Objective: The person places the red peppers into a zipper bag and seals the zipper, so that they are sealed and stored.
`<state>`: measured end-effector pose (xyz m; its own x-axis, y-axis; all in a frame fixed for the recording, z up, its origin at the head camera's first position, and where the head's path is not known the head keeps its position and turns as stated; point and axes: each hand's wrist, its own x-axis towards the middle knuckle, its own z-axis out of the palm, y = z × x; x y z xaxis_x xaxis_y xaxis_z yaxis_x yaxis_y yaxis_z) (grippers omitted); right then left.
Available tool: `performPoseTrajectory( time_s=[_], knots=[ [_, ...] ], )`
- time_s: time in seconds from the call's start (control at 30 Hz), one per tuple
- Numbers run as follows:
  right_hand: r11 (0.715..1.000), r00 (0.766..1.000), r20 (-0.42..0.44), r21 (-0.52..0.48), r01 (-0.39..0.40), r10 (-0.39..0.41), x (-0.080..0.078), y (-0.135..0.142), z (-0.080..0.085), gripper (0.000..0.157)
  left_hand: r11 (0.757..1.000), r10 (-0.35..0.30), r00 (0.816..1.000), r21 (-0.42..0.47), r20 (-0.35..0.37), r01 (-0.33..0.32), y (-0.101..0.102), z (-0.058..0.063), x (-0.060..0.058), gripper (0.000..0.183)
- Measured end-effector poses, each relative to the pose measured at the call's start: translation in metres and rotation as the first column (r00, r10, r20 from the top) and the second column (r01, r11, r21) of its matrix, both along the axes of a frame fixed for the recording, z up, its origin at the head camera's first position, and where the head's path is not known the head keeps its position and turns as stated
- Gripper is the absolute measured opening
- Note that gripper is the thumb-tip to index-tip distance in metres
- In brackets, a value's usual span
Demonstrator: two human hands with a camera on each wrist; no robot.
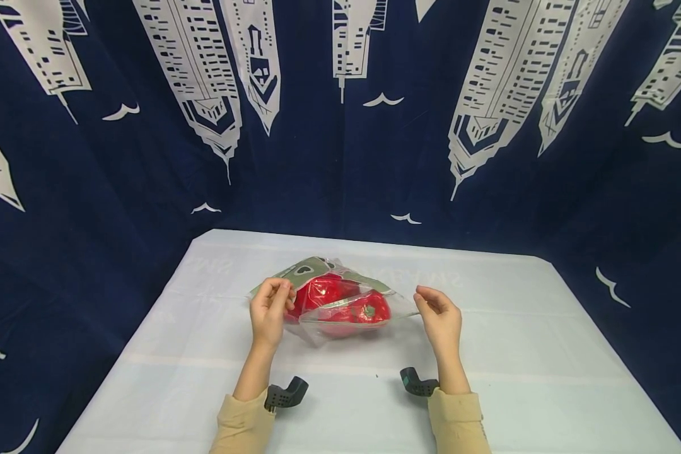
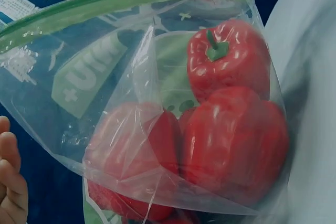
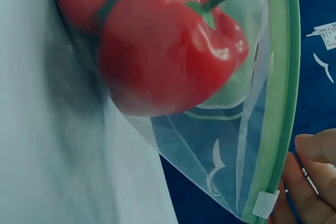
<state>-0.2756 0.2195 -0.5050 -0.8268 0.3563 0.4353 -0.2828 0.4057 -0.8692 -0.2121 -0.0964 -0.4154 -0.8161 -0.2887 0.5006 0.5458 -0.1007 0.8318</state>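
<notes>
A clear zip bag (image 1: 318, 334) with a green zip strip (image 3: 286, 103) lies on the table, holding several red bell peppers (image 2: 236, 145) with green stems. My left hand (image 1: 271, 312) is at the bag's left side, thumb and forefinger together as if pinching its edge; the left wrist view catches only curled fingers (image 2: 10, 174), and their contact lies outside it. At the opposite end, my right hand (image 1: 439, 315) holds the bag's corner by the strip, beside a white slider (image 3: 266, 203). In the right wrist view some of those fingers are hidden behind the strip.
White cloth covers the table (image 1: 522, 353) under the bag. Behind it hangs a dark blue curtain (image 1: 340, 164) printed with white buildings and birds. A black wrist device (image 1: 286, 394) sits on the left forearm, and another black device (image 1: 419, 383) on the right.
</notes>
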Motion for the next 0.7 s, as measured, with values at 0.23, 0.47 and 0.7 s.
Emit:
performPoseTrajectory(
  time_s=[0.23, 0.47, 0.7],
  knots=[
    [0.997, 0.999, 0.013, 0.07, 0.041, -0.042, -0.019, 0.009, -0.031, 0.025, 0.994, 0.029, 0.996, -0.111, 0.08, -0.02, 0.003, 0.016, 0.011, 0.01],
    [0.997, 0.998, 0.057, 0.062, -0.044, 0.04, 0.013, -0.01, 0.013, 0.024, 0.975, 0.058, 0.993, -0.222, 0.107, -0.033, -0.003, -0.005, -0.003, 0.01],
    [0.987, 0.982, 0.183, 0.145, -0.074, 0.047, 0.048, -0.036, 0.065, 0.036, 0.89, 0.153, 0.986, -0.444, 0.073, -0.105, -0.012, -0.008, -0.009, 0.012]
  ],
)
